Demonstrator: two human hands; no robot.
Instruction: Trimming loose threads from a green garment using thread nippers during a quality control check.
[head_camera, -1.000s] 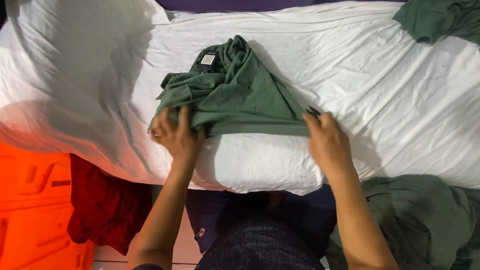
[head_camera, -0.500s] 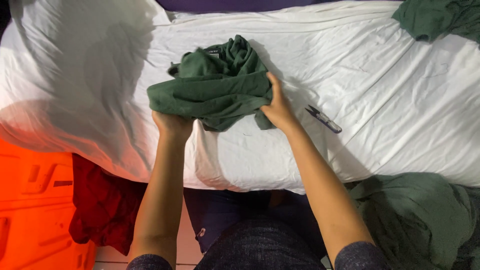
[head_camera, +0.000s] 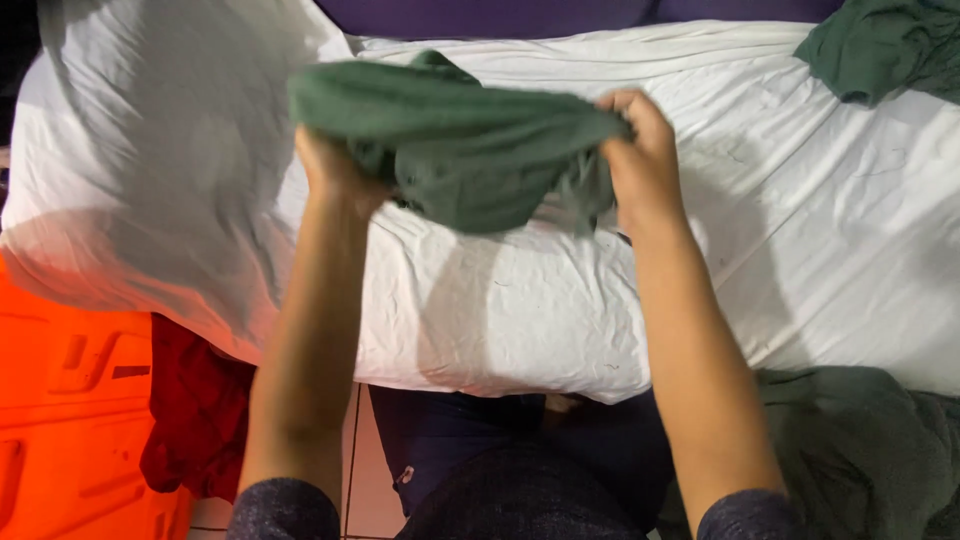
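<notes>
A folded dark green garment (head_camera: 470, 150) is lifted off the white sheet (head_camera: 800, 230) and held in the air in front of me. My left hand (head_camera: 335, 175) grips it from underneath at its left end, partly hidden by the cloth. Its right end is clasped by my right hand (head_camera: 640, 160), fingers curled over the top edge. The garment sags a little between both hands.
Another green garment (head_camera: 885, 50) lies at the sheet's far right corner. A green pile (head_camera: 870, 450) sits low on the right. An orange crate (head_camera: 70, 400) and red cloth (head_camera: 195, 410) are on the left. My dark-trousered legs (head_camera: 510, 470) stand against the sheet's near edge.
Both hands gathered the green garment on the sheet, then raised it up toward the camera. The small dark object seen on the sheet to the right is out of sight now.
</notes>
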